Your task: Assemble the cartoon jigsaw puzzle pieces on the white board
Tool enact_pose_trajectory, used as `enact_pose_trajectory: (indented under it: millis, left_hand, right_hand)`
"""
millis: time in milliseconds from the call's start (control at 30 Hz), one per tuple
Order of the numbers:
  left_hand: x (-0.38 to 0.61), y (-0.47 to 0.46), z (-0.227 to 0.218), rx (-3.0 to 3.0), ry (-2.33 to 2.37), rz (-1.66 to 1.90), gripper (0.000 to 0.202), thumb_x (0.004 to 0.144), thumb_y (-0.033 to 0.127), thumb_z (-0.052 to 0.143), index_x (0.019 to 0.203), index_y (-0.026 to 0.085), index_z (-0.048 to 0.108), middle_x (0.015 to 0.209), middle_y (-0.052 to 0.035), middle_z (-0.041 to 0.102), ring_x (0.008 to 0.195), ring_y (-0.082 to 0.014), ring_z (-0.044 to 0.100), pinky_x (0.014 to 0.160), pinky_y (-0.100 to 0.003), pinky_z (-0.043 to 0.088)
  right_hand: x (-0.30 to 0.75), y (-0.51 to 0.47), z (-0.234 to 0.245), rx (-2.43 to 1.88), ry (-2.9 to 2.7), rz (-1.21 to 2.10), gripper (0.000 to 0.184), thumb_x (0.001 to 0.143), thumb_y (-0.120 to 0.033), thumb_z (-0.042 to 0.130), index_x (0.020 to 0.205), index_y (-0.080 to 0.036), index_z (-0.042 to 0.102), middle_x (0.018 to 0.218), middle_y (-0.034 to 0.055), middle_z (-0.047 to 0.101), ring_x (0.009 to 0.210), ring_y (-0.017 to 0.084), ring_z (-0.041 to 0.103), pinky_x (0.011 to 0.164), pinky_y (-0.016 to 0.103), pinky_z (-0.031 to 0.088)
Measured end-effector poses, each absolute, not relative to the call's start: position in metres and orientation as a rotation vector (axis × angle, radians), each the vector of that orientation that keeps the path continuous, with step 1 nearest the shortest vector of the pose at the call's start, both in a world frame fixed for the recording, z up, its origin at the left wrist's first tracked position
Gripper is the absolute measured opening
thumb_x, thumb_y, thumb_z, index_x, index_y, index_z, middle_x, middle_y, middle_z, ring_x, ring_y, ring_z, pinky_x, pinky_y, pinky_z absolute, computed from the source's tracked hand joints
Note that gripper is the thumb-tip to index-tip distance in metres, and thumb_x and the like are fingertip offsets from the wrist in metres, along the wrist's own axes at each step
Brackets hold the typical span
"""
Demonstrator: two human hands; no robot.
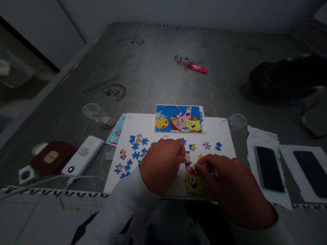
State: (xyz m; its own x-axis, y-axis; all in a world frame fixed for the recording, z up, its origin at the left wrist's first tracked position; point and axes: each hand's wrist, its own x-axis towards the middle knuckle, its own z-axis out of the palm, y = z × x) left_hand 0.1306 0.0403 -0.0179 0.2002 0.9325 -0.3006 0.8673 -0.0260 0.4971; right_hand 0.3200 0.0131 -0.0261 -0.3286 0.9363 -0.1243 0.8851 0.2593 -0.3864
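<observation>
Closest in, the left hand [161,166] and right hand [226,186] bend over a white board [113,180], with pale sleeves [115,204] running back out of view. The left fingers [181,152] and right fingers [202,168] meet above a partly joined patch of jigsaw [193,183] showing SpongeBob. Each grip looks curled and closed rather than open, but the fingers cover whatever lies beneath them, so I cannot tell whether either holds a piece.

This looks like the fitting stage, with pieces being joined to that patch. The next move calls for seating the piece under the fingertips, if there is one, then matching another from the loose jigsaw pieces [133,150] to the left or the few [206,145] to the right. The hands hide most of the patch, so its shape and any gaps are hard to make out.

Farther up, a picture card [178,119] overlaps the board's far edge. To the left lie a white power bank [82,156] and a brown round pad [52,157]; to the right, two phones [269,169] [312,174] rest on white paper. Beyond them, a red wrapper [190,64] and a dark bag [292,76] lie on a grey mattress [155,71], the bag's shape lost in the dim light
</observation>
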Motion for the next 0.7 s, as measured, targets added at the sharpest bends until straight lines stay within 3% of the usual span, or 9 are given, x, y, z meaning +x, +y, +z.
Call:
enact_pose_trajectory:
  millis: [133, 300, 500, 700]
  left_hand:
    - [0.129, 0.041, -0.021, 1.882, 1.687, 0.171, 0.009, 0.084, 0.026, 0.071, 0.092, 0.024, 0.07, 0.08, 0.0021, 0.073, 0.077, -0.0205, 0.064, 0.069, -0.032, 0.038]
    - [0.128, 0.041, -0.02, 1.944, 1.703, 0.143, 0.006, 0.083, 0.03, 0.07, 0.079, 0.025, 0.071, 0.079, 0.0008, 0.072, 0.078, -0.0225, 0.064, 0.068, -0.033, 0.037]
    - [0.122, 0.039, -0.007, 1.862, 1.642, 0.205, 0.006, 0.086, 0.025, 0.066, 0.082, 0.024, 0.069, 0.078, 0.0042, 0.074, 0.076, -0.0169, 0.066, 0.067, -0.027, 0.039]
    - [0.116, 0.038, 0.001, 1.819, 1.42, 0.149, 0.018, 0.093, 0.022, 0.057, 0.092, 0.027, 0.075, 0.07, 0.0073, 0.074, 0.074, -0.0129, 0.069, 0.074, -0.024, 0.043]
  right_hand:
    - [0.32, 0.013, -0.027, -1.739, -2.4, 0.618, 0.018, 0.096, -0.036, 0.052, 0.085, -0.027, 0.064, 0.078, -0.0012, 0.069, 0.073, 0.021, 0.06, 0.069, 0.037, 0.036]
    - [0.32, 0.013, -0.028, -1.734, -2.407, 0.608, 0.019, 0.097, -0.036, 0.052, 0.085, -0.027, 0.063, 0.078, -0.0019, 0.068, 0.072, 0.021, 0.061, 0.069, 0.037, 0.035]
    - [0.319, 0.013, -0.026, -1.683, -2.356, 0.651, 0.017, 0.097, -0.037, 0.053, 0.089, -0.027, 0.065, 0.083, -0.0021, 0.071, 0.076, 0.019, 0.063, 0.071, 0.036, 0.037]
    - [0.314, 0.011, -0.025, -1.594, -2.34, 0.658, 0.017, 0.098, -0.036, 0.054, 0.093, -0.027, 0.067, 0.088, -0.0013, 0.074, 0.077, 0.018, 0.064, 0.071, 0.034, 0.039]
